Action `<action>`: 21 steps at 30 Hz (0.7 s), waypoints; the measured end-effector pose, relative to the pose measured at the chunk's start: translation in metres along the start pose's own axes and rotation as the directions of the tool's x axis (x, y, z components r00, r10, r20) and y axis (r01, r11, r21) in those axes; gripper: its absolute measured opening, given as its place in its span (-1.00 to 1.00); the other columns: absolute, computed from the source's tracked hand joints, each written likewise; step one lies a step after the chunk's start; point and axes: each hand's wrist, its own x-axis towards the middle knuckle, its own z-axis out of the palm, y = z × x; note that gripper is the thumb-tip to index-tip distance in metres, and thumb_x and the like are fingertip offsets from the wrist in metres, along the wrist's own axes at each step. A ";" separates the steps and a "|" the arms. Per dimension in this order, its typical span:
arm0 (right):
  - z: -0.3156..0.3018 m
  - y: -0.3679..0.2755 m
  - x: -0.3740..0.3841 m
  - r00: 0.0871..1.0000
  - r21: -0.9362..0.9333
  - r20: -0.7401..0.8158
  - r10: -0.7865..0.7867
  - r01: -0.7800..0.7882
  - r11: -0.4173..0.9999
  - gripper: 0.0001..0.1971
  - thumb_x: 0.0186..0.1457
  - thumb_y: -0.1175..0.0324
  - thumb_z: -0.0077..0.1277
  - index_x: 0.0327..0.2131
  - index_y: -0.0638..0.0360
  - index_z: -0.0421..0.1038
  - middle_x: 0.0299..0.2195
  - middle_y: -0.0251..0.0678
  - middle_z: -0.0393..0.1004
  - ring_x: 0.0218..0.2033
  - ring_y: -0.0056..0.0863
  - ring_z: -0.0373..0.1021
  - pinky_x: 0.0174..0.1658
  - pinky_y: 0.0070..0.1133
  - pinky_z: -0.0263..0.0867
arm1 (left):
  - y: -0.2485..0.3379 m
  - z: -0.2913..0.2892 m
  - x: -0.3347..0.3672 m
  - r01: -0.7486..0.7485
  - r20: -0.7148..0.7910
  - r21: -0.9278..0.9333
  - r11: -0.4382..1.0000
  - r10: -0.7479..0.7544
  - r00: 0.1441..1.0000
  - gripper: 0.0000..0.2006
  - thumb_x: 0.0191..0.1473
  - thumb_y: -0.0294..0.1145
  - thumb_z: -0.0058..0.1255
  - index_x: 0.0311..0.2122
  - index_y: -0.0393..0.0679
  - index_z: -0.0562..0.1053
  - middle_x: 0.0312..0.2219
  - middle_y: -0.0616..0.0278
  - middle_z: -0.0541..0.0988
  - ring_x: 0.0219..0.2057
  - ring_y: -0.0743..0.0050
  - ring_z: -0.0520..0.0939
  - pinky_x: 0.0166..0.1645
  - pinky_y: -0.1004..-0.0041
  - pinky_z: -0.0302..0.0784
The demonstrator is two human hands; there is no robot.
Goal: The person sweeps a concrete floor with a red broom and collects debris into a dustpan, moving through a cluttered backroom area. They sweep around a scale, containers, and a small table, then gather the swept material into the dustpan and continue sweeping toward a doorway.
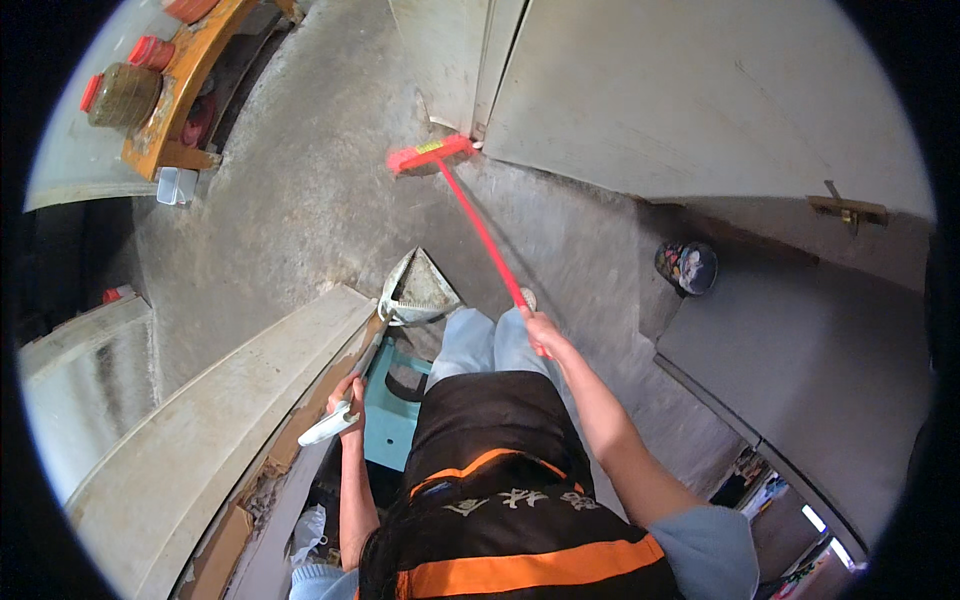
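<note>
1. I judge the step in hand to be sweeping: my right hand [538, 330] grips the red broom handle [485, 240], and the red brush head [430, 155] sits far out on the concrete floor [300, 180], right at the foot of the pale door [700, 100].
2. My left hand [345, 398] holds the long handle of the grey dustpan [418, 290], whose scoop rests on the floor just ahead of my legs, mouth facing away from me toward the brush.
3. Brush and pan are well apart. The next move, I reckon, calls for drawing the brush back across the floor toward the pan's mouth while the left hand keeps the pan flat and steady.
4. Fingers: the right hand's are wrapped closed round the broom handle. The left hand's curl round the dustpan handle; how tightly I cannot tell.
5. A teal stool [392, 410] stands close beside my left leg, under the pan's handle.
</note>
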 end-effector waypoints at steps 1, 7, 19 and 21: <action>0.003 0.000 0.000 0.975 0.083 0.134 0.176 -0.188 0.979 -0.48 0.01 -0.14 -0.41 -0.66 0.15 0.12 -0.87 -0.41 0.05 -0.93 -0.59 -0.02 -0.90 -0.59 -0.15 | 0.003 0.000 0.000 0.033 0.005 0.018 0.999 -0.033 0.999 -0.79 -0.09 -0.36 -0.10 -0.34 -0.21 0.45 -0.55 0.13 0.53 -0.45 0.44 0.56 -0.32 0.52 0.42; -0.005 0.015 -0.022 0.837 0.256 0.356 0.415 -0.515 0.818 -0.56 0.00 -0.12 -0.32 -0.62 0.06 0.05 -0.88 -0.54 -0.08 -0.94 -0.74 -0.13 -0.90 -0.71 -0.24 | 0.010 -0.009 -0.003 -0.016 -0.009 -0.062 0.998 0.015 1.000 -0.80 -0.05 -0.40 -0.13 -0.34 -0.28 0.44 -0.52 0.12 0.53 -0.46 0.48 0.56 -0.34 0.58 0.42; -0.006 0.008 -0.050 0.857 0.451 0.356 0.373 -0.507 0.735 -0.56 -0.03 -0.15 -0.29 -0.62 0.02 0.05 -0.88 -0.55 -0.08 -0.92 -0.77 -0.14 -0.89 -0.75 -0.25 | -0.065 0.035 0.083 0.061 0.022 -0.196 0.979 -0.058 0.998 -0.79 -0.08 -0.33 -0.06 -0.33 -0.20 0.43 -0.55 0.17 0.51 -0.48 0.43 0.54 -0.39 0.54 0.43; -0.015 0.001 -0.063 0.903 0.383 0.310 0.298 -0.406 0.830 -0.57 0.00 -0.12 -0.31 -0.62 0.03 0.04 -0.87 -0.55 -0.08 -0.92 -0.78 -0.14 -0.89 -0.76 -0.25 | -0.078 0.034 0.088 0.202 0.010 -0.587 0.784 -0.242 0.970 -0.75 -0.07 -0.30 -0.05 -0.26 -0.17 0.40 -0.46 0.20 0.48 -0.45 0.44 0.51 -0.33 0.56 0.42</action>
